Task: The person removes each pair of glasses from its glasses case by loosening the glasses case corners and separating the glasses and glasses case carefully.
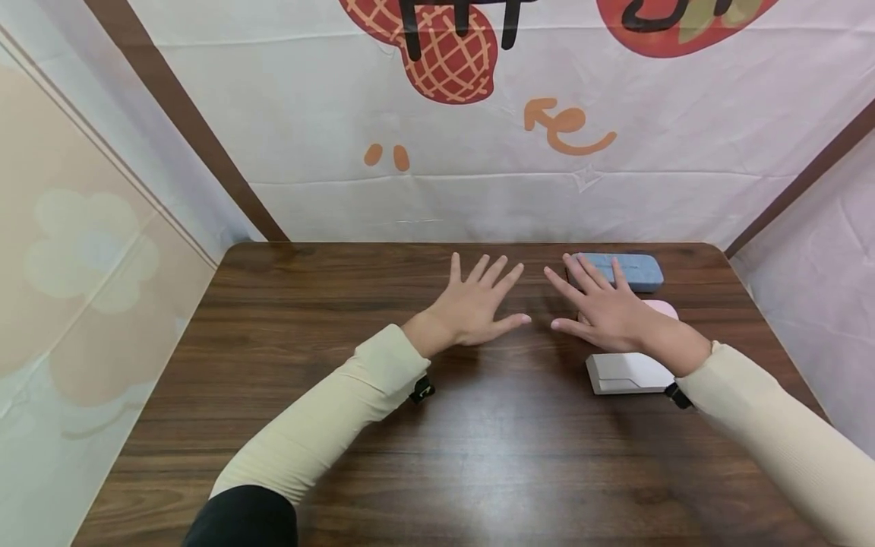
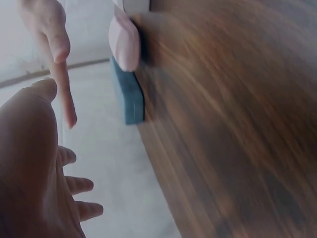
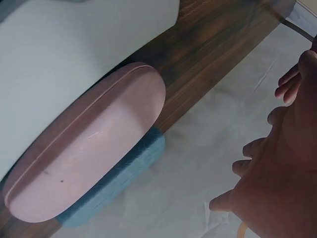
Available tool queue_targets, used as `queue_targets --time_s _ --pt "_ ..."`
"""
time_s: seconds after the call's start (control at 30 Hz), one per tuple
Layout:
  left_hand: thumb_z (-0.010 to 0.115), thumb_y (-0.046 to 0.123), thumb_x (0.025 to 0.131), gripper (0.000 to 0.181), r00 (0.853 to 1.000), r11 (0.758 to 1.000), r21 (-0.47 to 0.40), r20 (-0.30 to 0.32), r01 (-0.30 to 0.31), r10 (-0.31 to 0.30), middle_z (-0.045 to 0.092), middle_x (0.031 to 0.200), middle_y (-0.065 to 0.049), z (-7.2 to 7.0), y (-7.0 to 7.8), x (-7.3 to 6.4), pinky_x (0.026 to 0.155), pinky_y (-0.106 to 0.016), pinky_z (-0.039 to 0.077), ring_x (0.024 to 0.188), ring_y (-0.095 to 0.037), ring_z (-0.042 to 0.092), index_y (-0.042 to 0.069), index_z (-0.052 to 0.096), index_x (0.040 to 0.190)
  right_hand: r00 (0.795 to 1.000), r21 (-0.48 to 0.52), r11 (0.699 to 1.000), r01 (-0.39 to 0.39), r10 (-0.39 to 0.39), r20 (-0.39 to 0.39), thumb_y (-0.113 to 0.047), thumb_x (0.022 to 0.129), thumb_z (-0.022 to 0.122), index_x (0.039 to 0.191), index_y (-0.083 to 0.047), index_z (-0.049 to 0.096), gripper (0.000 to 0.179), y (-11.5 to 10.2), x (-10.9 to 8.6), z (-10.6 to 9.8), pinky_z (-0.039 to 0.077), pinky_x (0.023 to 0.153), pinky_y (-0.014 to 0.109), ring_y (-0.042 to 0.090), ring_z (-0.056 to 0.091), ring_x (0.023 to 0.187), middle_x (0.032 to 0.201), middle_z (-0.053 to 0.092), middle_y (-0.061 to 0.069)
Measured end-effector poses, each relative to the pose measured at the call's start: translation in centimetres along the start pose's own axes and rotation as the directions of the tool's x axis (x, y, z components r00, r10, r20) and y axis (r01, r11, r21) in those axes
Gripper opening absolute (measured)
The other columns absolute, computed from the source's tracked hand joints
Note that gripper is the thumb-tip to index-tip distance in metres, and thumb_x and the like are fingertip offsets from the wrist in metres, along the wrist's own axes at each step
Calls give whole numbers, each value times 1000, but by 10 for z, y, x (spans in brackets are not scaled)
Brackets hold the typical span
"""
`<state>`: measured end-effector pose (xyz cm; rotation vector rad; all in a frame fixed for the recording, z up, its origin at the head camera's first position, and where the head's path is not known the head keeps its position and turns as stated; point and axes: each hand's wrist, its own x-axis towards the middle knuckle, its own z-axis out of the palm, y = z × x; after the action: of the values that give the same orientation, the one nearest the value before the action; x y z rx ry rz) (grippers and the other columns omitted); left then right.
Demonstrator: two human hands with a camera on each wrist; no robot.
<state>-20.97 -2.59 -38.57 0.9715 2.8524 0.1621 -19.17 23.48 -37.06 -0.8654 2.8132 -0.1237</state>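
Note:
Both hands hover over the table with fingers spread and nothing held. My left hand (image 1: 472, 308) is near the middle of the table, palm down. To its right, my right hand (image 1: 608, 311) is above a row of cases and partly hides them. The blue case (image 1: 636, 271) lies at the back; in the left wrist view the blue case (image 2: 130, 96) shows its end. In front of it is a rounded pink case (image 3: 94, 148), mostly covered by the right hand in the head view. Nearest is a white case (image 1: 625, 374) with a flap-like seam.
The brown wooden table (image 1: 478, 463) has its far edge against a white printed curtain (image 1: 307, 114). More curtain (image 1: 820, 220) hangs along the right side, and a patterned panel (image 1: 89, 251) stands on the left.

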Motion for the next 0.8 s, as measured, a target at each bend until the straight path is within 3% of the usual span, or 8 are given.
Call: queue_targets --time_s 0.2,0.47,0.8 --pt "32 69 102 83 999 1000 16 -27 -25 25 15 169 -10 4 17 5 114 -72 -1 155 -34 13 20 12 165 1000 21 999 -27 27 1 -59 105 42 165 -19 11 78 5 -15 3 -3 112 74 40 1 155 169 1 18" --pt "31 70 101 83 998 998 41 -14 -56 57 16 169 -8 10 41 11 115 -71 2 155 -31 15 21 12 165 999 51 998 -32 34 -30 -51 104 51 164 -13 18 78 18 -39 10 -2 111 76 45 6 153 167 9 25" --pt "32 71 101 83 993 992 50 -4 -114 115 22 168 -6 20 66 17 119 -63 9 153 -26 21 20 17 165 996 88 993 -78 82 -38 -51 103 54 165 -20 11 82 32 -67 22 -8 112 72 45 5 153 167 10 26"
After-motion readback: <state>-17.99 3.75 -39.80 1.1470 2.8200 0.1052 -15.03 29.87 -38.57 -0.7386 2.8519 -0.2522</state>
